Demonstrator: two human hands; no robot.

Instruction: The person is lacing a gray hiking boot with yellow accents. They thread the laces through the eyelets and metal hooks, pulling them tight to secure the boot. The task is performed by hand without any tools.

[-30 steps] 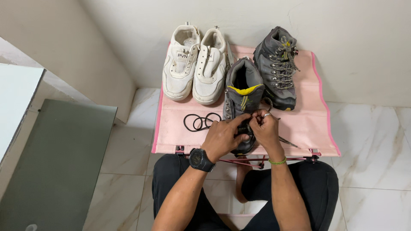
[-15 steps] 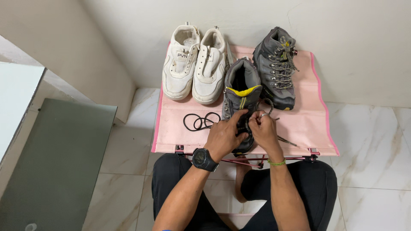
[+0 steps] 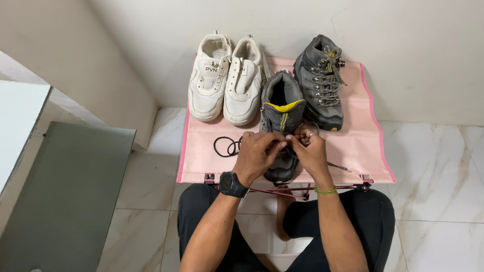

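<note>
Both hands, left (image 3: pixel 257 153) and right (image 3: pixel 308 151), pinch the lace over the near grey boot (image 3: pixel 280 108) on the pink mat (image 3: pixel 363 146). White sneakers (image 3: pixel 227 75) bear small dark side labels.

Sneakers (image 3: pixel 227 75) left of two boots (image 3: pixel 302 100) on the mat (image 3: pixel 353 151), hands (image 3: pixel 285 151) over the nearer boot
</note>
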